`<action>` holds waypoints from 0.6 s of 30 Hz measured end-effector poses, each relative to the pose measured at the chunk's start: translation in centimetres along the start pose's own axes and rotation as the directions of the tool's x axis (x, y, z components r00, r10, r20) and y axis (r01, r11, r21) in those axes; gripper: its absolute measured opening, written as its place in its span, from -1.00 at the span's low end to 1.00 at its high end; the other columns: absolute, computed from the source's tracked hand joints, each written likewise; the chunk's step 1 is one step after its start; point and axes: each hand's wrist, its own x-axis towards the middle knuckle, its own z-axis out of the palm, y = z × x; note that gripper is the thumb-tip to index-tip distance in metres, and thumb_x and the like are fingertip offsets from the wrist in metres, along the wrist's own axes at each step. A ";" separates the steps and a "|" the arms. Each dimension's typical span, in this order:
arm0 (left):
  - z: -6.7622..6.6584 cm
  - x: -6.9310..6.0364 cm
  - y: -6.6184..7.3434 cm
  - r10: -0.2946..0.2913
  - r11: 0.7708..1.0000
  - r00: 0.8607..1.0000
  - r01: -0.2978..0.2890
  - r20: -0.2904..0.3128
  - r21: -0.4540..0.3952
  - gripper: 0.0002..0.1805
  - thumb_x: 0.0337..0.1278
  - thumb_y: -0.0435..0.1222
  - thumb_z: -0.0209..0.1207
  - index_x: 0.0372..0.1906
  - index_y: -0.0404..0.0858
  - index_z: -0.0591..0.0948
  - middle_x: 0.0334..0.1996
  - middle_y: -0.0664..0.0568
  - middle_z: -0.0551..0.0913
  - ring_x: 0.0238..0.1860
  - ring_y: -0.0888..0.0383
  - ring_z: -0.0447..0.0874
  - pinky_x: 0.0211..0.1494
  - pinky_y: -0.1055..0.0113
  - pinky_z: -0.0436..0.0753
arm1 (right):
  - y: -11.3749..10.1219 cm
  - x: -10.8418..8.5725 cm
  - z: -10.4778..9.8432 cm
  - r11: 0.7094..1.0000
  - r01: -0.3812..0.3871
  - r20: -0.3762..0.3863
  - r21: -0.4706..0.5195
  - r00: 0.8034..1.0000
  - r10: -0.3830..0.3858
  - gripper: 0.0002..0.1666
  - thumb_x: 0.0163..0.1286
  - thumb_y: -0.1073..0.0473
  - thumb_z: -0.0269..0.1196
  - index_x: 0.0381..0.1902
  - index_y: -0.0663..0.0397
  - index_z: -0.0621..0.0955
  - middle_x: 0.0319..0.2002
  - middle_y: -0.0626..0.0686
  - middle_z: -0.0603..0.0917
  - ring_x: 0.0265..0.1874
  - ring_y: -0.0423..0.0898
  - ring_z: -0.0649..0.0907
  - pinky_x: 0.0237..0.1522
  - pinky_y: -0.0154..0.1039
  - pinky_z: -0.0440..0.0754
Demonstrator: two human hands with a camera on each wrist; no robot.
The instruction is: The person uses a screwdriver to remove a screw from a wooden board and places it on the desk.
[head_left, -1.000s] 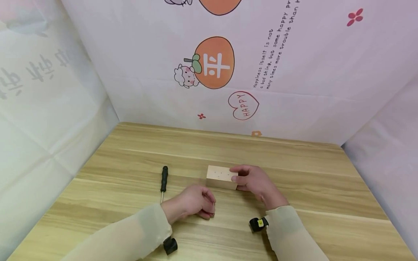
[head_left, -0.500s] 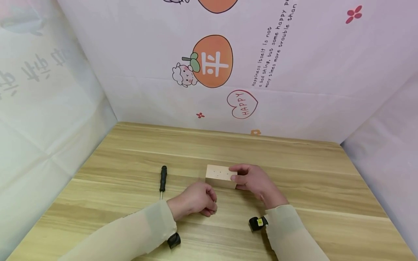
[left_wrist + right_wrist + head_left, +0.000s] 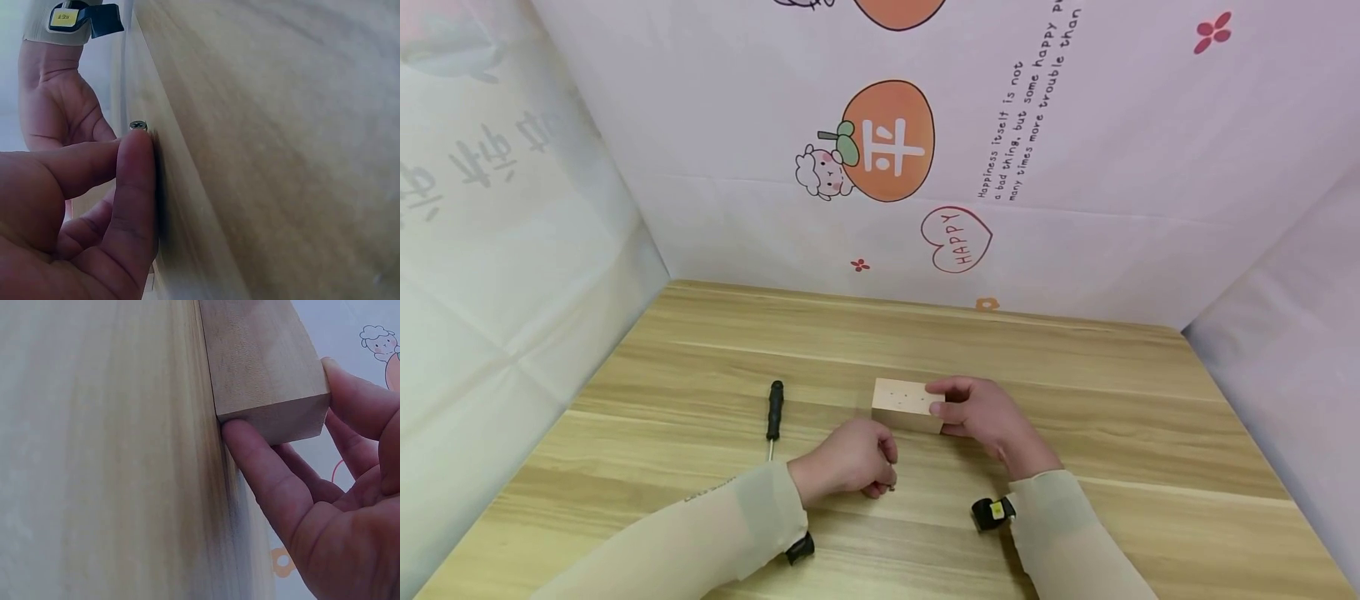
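Observation:
Between the thumb and fingertip of my left hand (image 3: 853, 458) is a small screw, pinched just in front of the block. Its cross-slotted head (image 3: 138, 125) pokes above the fingertips in the left wrist view; the shank is hidden. A pale wooden block (image 3: 898, 398) lies on the table, several small holes in its top face. My right hand (image 3: 992, 421) grips the block's right end, as the right wrist view also shows, with fingers at the end face and edges (image 3: 275, 419). Left of both hands lies a black-handled screwdriver (image 3: 776, 411), its tip hidden behind the left forearm.
The wood-grain table (image 3: 1075, 367) runs back to a printed white cloth wall (image 3: 737, 167), with more cloth at both sides. Black wrist cameras (image 3: 992, 512) hang at the sleeves. Small dark marks (image 3: 710, 490) show by the left sleeve, too small to identify.
My left hand has shifted slightly right and turned a little, still pinching the screw. The right hand and block stay put; the head view has shifted slightly.

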 end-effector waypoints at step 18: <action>-6.0 -2.0 2.6 0.192 0.797 0.967 -0.054 -0.168 0.602 -0.88 0.35 -0.24 0.18 -0.31 -0.16 0.66 -0.44 0.15 0.62 -0.52 0.21 0.50 -0.42 0.27 0.57 | -1.4 -1.6 -2.2 0.994 0.015 -0.020 -0.112 1.000 -0.018 -0.34 0.47 0.04 0.27 0.45 0.07 0.40 0.38 0.25 0.37 0.19 0.19 0.54 0.01 0.03 0.67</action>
